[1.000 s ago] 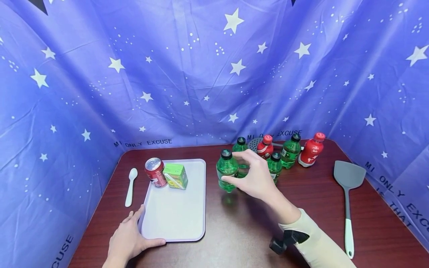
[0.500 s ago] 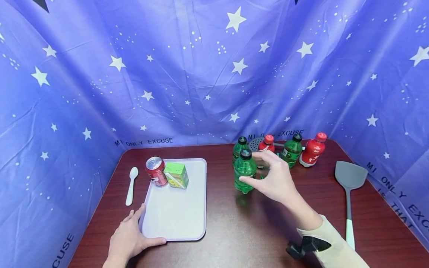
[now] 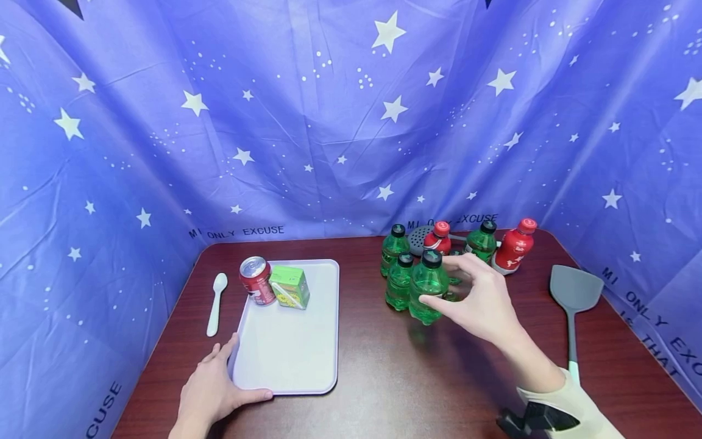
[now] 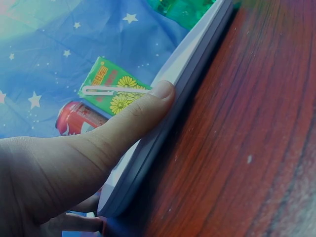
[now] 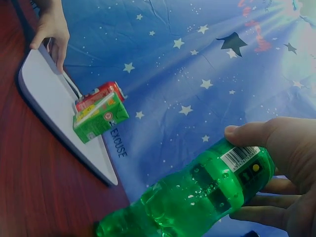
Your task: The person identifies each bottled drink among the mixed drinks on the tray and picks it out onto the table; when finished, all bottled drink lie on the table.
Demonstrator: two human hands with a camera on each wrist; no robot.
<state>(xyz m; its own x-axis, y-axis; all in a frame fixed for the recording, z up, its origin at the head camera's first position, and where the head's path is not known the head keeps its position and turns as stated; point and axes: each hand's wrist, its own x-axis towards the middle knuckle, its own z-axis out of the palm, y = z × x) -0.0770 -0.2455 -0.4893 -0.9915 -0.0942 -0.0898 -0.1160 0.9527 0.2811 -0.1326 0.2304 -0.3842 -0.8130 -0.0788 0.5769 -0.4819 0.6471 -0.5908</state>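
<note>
My right hand point(image 3: 479, 299) holds a green soda bottle point(image 3: 428, 286) with a black cap, thumb in front and fingers behind. A reflection shows on the table below its base. In the right wrist view, that bottle point(image 5: 217, 182) shows its barcode, with my thumb along its side. Just left stands another green bottle point(image 3: 398, 286), overlapped by the held one. My left hand point(image 3: 211, 384) grips the near left corner of a white tray point(image 3: 285, 360), thumb along the front rim. A red can point(image 3: 258, 283) and a green drink carton point(image 3: 289, 288) stand at the tray's far left.
Behind my right hand are green bottles point(image 3: 393, 251), one mostly hidden, and red bottles point(image 3: 512, 247). A grey skimmer point(image 3: 418, 240) lies behind them. A grey spatula point(image 3: 576, 288) lies on the right, a white spoon point(image 3: 216, 308) left of the tray. A starry curtain point(image 3: 329, 122) surrounds the table.
My right hand has carried the green soda bottle to the right, away from the tray. Another green bottle behind it has come into sight. My left hand has stayed at the tray's corner.
</note>
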